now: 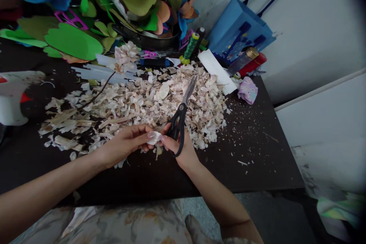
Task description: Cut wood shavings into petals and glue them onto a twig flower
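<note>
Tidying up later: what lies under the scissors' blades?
Under the blades of the scissors, held in the right hand, lies a heap of pale dried scraps on the dark table. The heap covers the tabletop there, so anything beneath it cannot be seen.

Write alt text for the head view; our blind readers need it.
The left hand and right hand pinch a small pale scrap over a dark table, black-handled scissors hooked on the right hand, blades pointing away. Behind lies a heap of pale shavings, then green paper leaves, a thread spool and a blue bag.
</note>
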Demonstrator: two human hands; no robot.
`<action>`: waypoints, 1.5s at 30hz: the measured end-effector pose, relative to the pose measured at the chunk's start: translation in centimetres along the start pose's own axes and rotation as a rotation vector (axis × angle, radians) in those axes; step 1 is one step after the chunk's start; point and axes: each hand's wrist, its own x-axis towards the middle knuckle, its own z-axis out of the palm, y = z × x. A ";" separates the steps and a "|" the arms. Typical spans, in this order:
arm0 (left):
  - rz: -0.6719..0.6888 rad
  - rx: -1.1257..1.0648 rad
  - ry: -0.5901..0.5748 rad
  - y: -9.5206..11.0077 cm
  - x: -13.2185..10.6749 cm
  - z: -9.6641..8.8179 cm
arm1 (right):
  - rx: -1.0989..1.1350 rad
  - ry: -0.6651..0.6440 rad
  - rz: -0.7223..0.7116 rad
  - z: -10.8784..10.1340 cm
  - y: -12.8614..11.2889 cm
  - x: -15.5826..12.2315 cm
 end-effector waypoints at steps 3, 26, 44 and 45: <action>0.086 0.188 0.020 -0.1 0.0 -0.2 | -0.014 0.010 0.007 0.1 -0.1 0.0; 0.113 0.374 0.048 -0.1 -0.2 -0.4 | -0.184 0.032 -0.063 0.3 -0.6 -0.1; 0.136 0.327 0.017 -0.4 -0.1 -0.4 | -0.185 0.027 -0.026 0.0 -0.6 0.0; 0.144 0.331 0.016 -0.5 -0.1 -0.5 | -0.188 0.027 -0.024 0.1 -0.7 -0.1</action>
